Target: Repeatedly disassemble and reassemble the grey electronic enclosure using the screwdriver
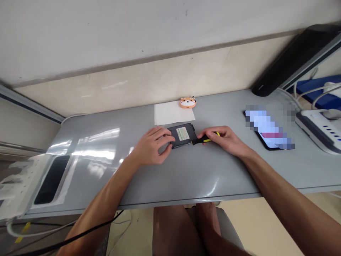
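A small black box with a pale label (182, 134) lies on the grey table (186, 174), near its middle. My left hand (153, 145) grips the box's left end, thumb below and fingers curled over the top. My right hand (226, 140) is closed round the black and yellow handle of a screwdriver (204, 139). The tool points left, with its tip end against the box's right side. Right behind the box lies a white sheet of paper (173, 113).
A small orange animal-shaped figure (188, 102) sits at the paper's far edge. A phone (269, 129) lies to the right, with a white power strip (319, 129) beyond it. A dark bar-shaped object (290, 60) leans at the back right. A white device (34, 181) sits at the left.
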